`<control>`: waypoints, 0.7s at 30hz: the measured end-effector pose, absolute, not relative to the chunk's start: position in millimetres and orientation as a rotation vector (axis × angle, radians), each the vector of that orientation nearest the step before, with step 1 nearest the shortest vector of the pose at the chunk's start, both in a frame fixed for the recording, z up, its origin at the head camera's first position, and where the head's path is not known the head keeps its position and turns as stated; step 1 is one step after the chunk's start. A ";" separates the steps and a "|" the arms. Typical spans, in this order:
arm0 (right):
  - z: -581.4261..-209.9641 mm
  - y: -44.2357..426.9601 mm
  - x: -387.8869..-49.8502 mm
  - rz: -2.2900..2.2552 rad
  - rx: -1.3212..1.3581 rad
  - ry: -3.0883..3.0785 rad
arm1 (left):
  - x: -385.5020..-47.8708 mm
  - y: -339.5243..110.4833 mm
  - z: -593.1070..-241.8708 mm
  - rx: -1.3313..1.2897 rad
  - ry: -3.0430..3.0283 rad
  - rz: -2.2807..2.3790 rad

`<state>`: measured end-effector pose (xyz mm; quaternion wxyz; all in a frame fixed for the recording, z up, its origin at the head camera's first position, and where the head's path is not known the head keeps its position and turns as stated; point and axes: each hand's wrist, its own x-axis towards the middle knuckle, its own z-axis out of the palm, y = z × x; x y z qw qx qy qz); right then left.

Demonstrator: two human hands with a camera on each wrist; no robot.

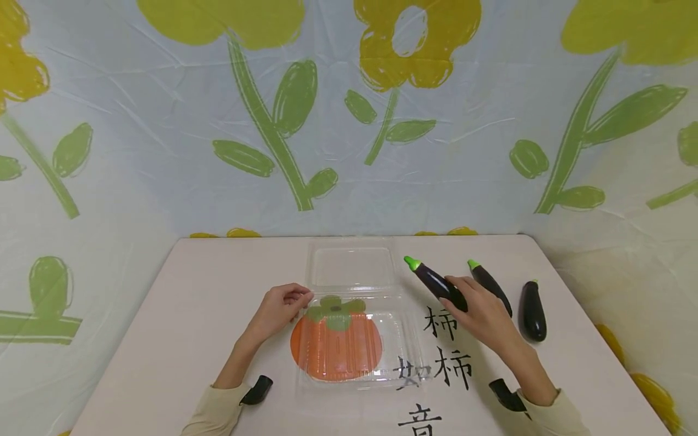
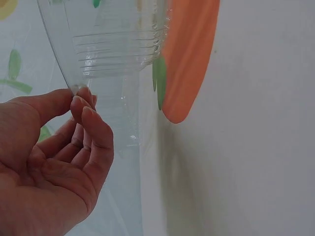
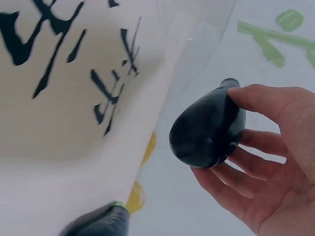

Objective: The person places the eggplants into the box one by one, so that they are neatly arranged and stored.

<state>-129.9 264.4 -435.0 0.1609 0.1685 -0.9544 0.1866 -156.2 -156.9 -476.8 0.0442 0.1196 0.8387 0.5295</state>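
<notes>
A clear plastic clamshell box (image 1: 400, 339) lies unfolded on the table, its lid (image 1: 351, 266) laid back toward the far edge. My left hand (image 1: 285, 307) pinches the rim of the box at its far left corner; the left wrist view shows thumb and fingertips meeting on the clear edge (image 2: 61, 69). My right hand (image 1: 480, 307) grips a dark purple eggplant (image 1: 433, 281) by its thick end, above the table to the right of the box. Its bright green stem points up and left. In the right wrist view the eggplant's rounded end (image 3: 206, 130) sits between thumb and fingers.
Two more eggplants lie at the right, one (image 1: 491, 284) partly behind my right hand and another (image 1: 532, 312) farther right. The pale tabletop (image 1: 180, 339) bears a printed orange persimmon (image 1: 305, 345) and black characters (image 1: 452, 366). A flower-patterned cloth (image 1: 469, 169) hangs behind.
</notes>
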 end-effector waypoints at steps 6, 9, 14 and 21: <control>-425.2 255.6 -124.9 0.502 0.560 -2.672 | -155.4 -157.6 -476.2 0.333 2.511 1.642; -420.9 250.6 -123.5 0.493 0.616 -2.644 | -155.3 -157.6 -475.7 0.313 2.496 1.653; -414.5 241.5 -121.7 0.459 0.696 -2.621 | -154.0 -156.8 -474.7 0.303 2.458 1.690; -409.4 226.9 -120.2 0.451 0.763 -2.631 | -153.2 -156.4 -474.7 0.273 2.410 1.726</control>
